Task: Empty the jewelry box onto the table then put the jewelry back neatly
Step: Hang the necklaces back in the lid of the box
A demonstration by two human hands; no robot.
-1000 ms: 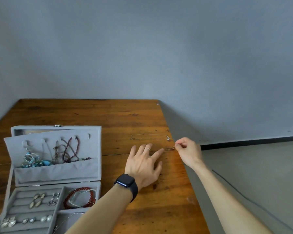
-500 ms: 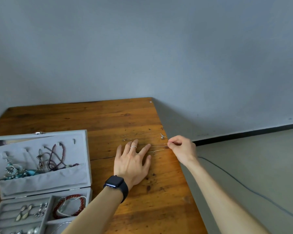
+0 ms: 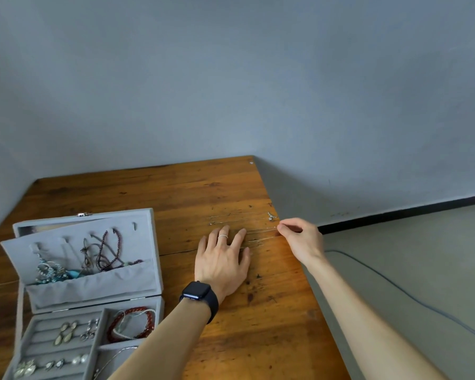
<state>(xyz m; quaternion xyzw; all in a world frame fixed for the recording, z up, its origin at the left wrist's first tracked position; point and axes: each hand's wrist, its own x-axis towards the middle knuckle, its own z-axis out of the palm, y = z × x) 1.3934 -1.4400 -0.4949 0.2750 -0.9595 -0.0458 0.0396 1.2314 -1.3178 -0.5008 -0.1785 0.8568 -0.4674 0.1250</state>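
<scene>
The left hand [image 3: 222,263] lies flat with spread fingers on a thin chain [image 3: 261,231] whose end the right hand [image 3: 302,238] pinches, just beside it.

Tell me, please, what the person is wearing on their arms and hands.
No sleeves show on either arm. The left wrist carries a black smartwatch on a black band, and the left hand has a thin silver ring. The right hand wears nothing.

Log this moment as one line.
left hand: flat on thin chain | right hand: pinches chain end at table edge | jewelry box: open, jewelry inside | second chain: lying beyond
</scene>
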